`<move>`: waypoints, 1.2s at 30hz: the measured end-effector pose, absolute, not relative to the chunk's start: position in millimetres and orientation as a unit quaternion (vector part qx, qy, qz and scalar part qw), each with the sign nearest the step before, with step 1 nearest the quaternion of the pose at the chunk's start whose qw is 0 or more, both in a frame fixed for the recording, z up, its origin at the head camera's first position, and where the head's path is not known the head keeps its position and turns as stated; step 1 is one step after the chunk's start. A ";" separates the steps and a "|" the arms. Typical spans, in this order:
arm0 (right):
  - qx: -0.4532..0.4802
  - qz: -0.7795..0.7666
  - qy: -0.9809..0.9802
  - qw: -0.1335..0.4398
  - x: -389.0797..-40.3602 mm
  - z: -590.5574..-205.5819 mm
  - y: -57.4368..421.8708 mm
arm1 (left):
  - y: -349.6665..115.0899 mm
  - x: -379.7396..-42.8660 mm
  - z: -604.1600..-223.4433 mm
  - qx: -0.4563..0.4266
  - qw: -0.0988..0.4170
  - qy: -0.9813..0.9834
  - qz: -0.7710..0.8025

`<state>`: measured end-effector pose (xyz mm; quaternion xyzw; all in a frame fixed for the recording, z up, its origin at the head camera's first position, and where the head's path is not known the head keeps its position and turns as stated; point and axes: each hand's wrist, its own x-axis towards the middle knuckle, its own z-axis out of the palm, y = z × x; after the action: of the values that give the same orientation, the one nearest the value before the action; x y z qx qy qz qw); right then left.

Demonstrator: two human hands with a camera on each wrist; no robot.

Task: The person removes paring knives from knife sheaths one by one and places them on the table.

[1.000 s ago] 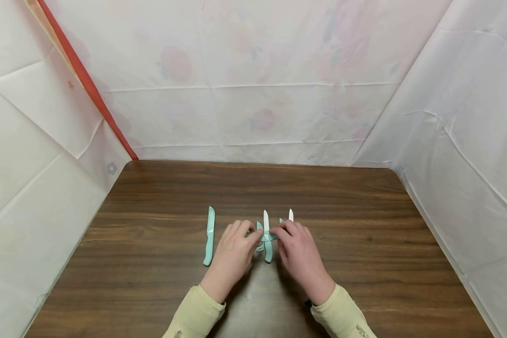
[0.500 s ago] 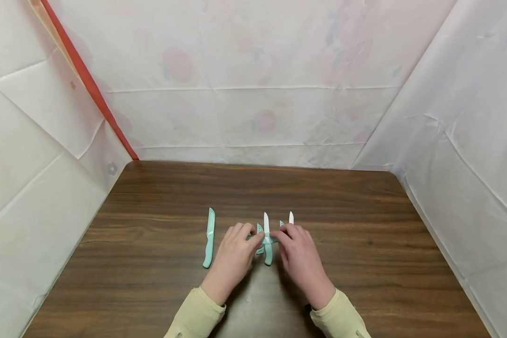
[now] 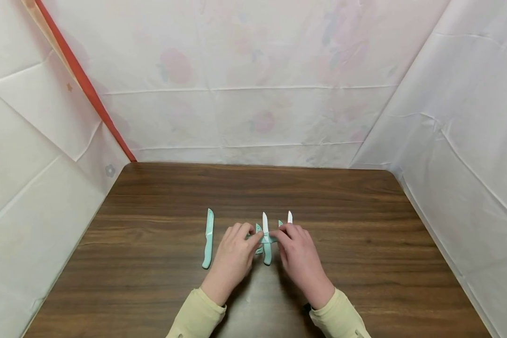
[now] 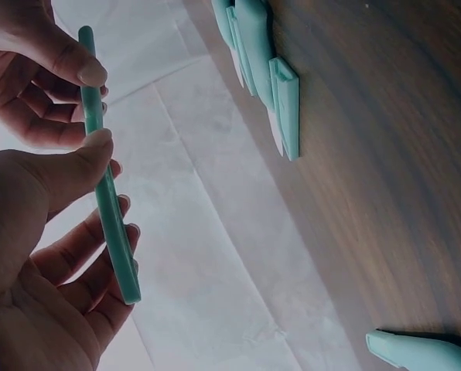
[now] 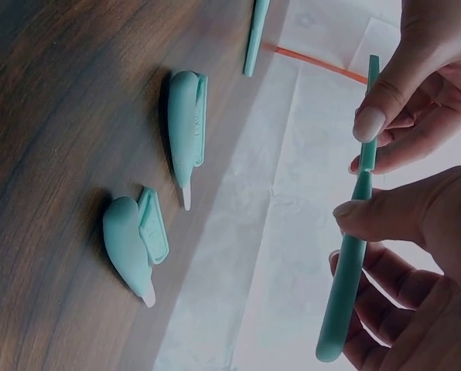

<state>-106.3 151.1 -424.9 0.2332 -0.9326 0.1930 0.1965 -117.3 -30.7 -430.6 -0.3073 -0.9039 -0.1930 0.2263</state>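
Over the dark brown wood-grain table point(image 3: 143, 286), the right hand point(image 3: 300, 249) pinched a rounded mint-green knife handle point(image 5: 343, 290), the left hand point(image 3: 235, 246) a slim mint-green sheath point(image 5: 367, 156) in line with it. Below them lay two white-bladed, mint-handled knives point(image 5: 182, 116), each beside a loose sheath point(image 5: 154, 226); farther, left of the left hand, a sheathed mint-green knife point(image 3: 208, 239). Little had shifted within the second, suggesting a steady hold.

The left hand point(image 3: 235, 249) and the right hand point(image 3: 299, 249) were held just apart, with their backs turned up. In each, a pinch was formed by thumb point(image 4: 90, 161) and curled fingers point(image 4: 70, 253). The forearms point(image 3: 199, 312) were set wider apart than the hands.
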 end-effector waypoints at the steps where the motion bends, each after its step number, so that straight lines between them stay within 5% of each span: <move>1: 0.234 0.192 -0.932 0.198 -106.1 -424.9 151.1 | -30.8 -117.4 -430.9 -0.308 0.227 -0.903 -0.194; 36: 0.228 0.193 -0.934 0.195 -105.7 -424.5 152.4 | -30.4 -119.0 -431.2 -0.313 0.250 -0.895 -0.194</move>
<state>-105.7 152.4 -424.5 0.2285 -0.9341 0.1931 0.1951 -119.0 -30.4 -431.2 -0.3135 -0.8952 -0.1942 0.2502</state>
